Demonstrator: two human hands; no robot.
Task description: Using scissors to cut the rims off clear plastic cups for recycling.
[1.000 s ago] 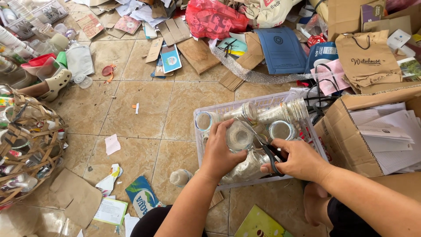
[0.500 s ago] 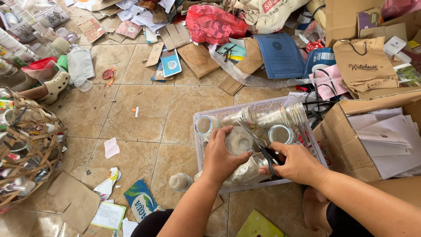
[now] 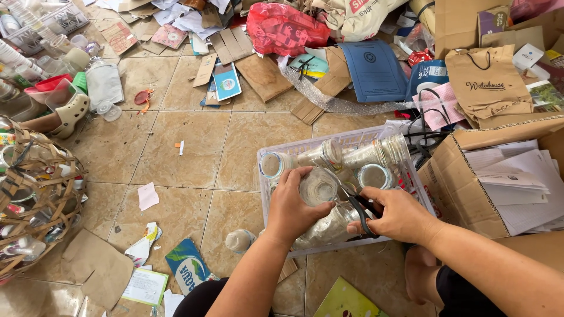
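Left hand (image 3: 292, 206) wraps clear plastic cup (image 3: 318, 188), fingers curled round rim, mouth facing up toward camera. Cup sits lower centre of frame, over white crate (image 3: 352, 140) of more clear cups. Right hand (image 3: 395, 212) just right of cup, fingers through black scissors (image 3: 358, 210); blades angle up-left toward cup wall, seemingly touching. Cup axis runs toward viewer; both hands equally close.

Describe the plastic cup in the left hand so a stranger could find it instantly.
Find the pale plastic crate on the tiled floor, beside the cardboard box of papers. Over it, the left hand grips a clear plastic cup, mouth up. Unlike the cups lying in the crate, scissors touch it.
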